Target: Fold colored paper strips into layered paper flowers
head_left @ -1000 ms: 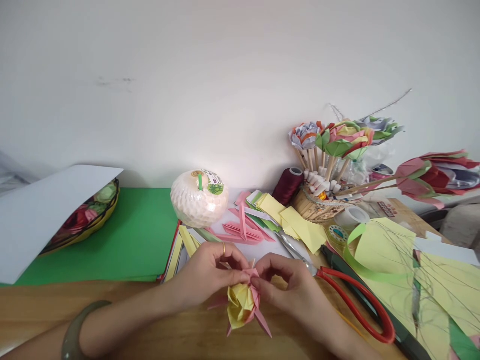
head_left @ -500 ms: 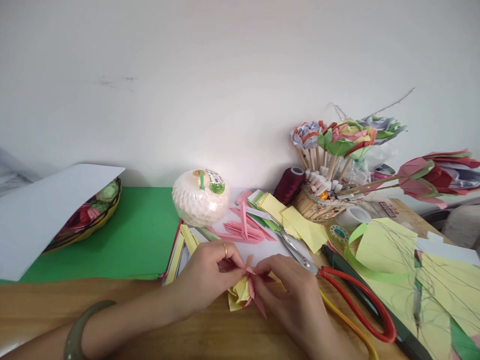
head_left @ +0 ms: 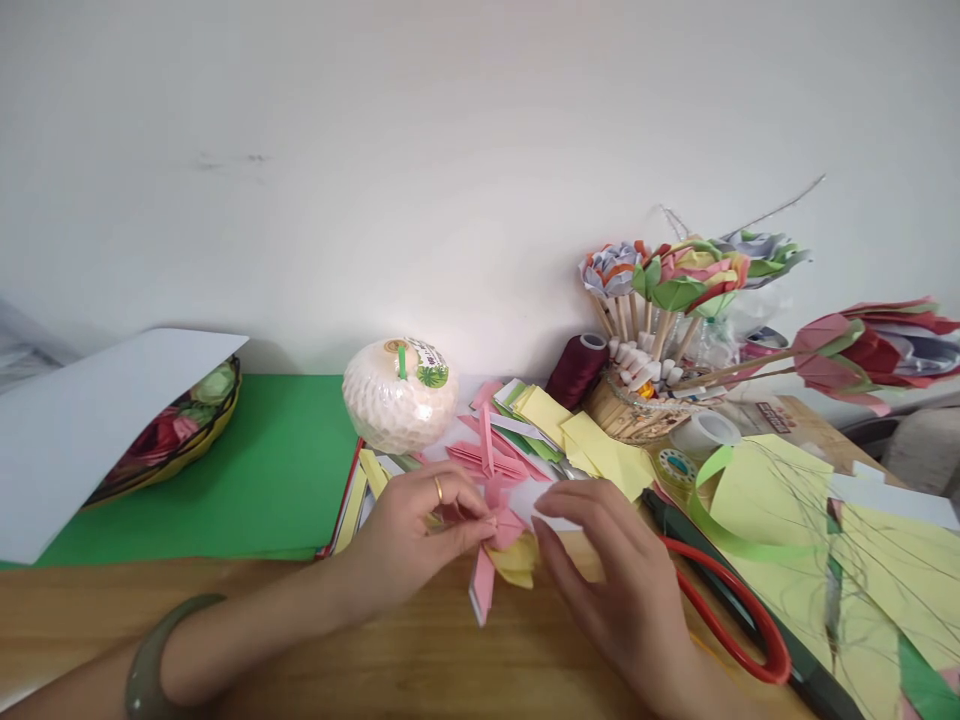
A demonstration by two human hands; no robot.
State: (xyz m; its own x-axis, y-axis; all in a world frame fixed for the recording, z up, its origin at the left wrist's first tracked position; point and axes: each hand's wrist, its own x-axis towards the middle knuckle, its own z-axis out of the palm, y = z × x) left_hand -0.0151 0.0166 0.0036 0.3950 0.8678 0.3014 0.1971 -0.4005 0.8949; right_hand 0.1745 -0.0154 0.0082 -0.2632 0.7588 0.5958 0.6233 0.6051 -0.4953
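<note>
Between thumb and forefinger my left hand (head_left: pixel 427 535) pinches a pink and yellow folded-paper flower (head_left: pixel 504 540) just above the wooden table. Its yellow petals point down and to the right, and one pink strip hangs below. To the right of the flower is my right hand (head_left: pixel 611 590), with thumb and fingers parted and nothing visible between them. Behind both hands lie folded pink paper pieces (head_left: pixel 487 455). Red-handled scissors (head_left: pixel 731 610) lie beside and partly under my right hand, which hides most of the blades.
At the back stands a net-wrapped white fruit (head_left: pixel 401 400). Right of it are yellow paper pieces (head_left: pixel 607 455), a maroon thread spool (head_left: pixel 576 372) and a basket of paper flowers (head_left: pixel 637 412). Thin wires lie over yellow sheets (head_left: pixel 780 500). A green board (head_left: pixel 277 470) is at left.
My right hand has let go of the paper flower and drawn back to the right, its fingers opening. The flower has turned in my left hand, showing more pink.
</note>
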